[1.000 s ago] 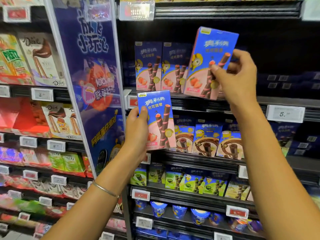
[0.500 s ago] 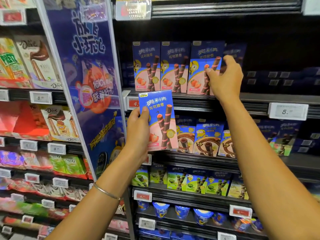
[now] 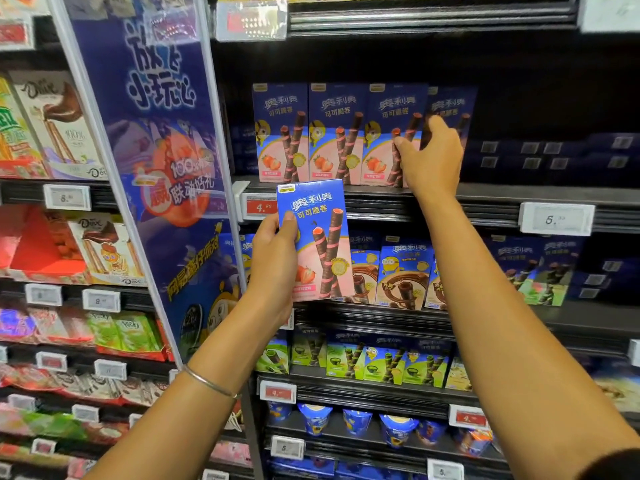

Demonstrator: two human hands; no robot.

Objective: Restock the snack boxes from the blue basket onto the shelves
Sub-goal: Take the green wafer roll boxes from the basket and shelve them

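Pink-and-blue box now shelved upright in right hand; twin in left hand

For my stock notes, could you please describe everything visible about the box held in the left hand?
The box is a blue-and-pink carton, seemingly cardboard, printed with white Chinese lettering, two dark wafer rolls with pink spirals and a strawberry. It looks closed, upright, slightly tilted. The left hand grips its left edge, thumb on the front, in front of the shelves.

Glossy printed cardboard snack box; dark, ridged metal shelf edges with a dull sheen; thin, shiny metal bangle; glossy plastic price tags.
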